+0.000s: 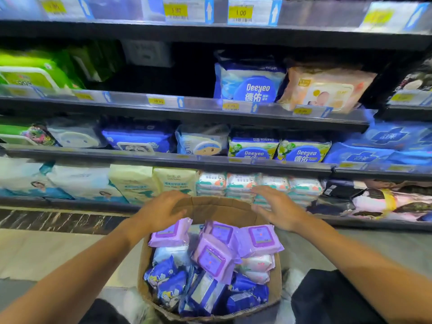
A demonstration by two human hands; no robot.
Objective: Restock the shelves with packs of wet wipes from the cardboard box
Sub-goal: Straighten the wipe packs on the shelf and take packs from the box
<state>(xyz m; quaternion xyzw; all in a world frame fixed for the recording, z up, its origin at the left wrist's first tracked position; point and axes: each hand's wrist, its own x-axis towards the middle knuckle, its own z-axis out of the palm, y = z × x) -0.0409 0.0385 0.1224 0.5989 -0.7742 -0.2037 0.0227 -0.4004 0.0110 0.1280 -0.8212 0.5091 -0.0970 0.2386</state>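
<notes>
The cardboard box (pixel 233 208) stands open on the floor in front of the shelves (pixel 177 157), and everything here is placed against it. Inside lie loose packs of wet wipes: purple packs (pixel 216 256) on top toward its far side, white packs (pixel 257 265) at its right wall, dark blue packs (pixel 205 293) filling its near half. The left hand (pixel 161 209) hovers over the box's far left rim, fingers bent loosely, its grip released and holding nothing. The right hand (pixel 278 206) reaches past the box's far right rim, fingers straight and spread, grip likewise released; its fingertips are at the stacked white and teal packs (pixel 243 182) on the lowest shelf just behind the box, though whether they touch cannot be told. Left of those, also behind the box, stand pale yellow packs (pixel 152 181). Above the box, higher shelves carry blue Deeyeo packs (pixel 252 86) and yellow price tags (pixel 240 12)
</notes>
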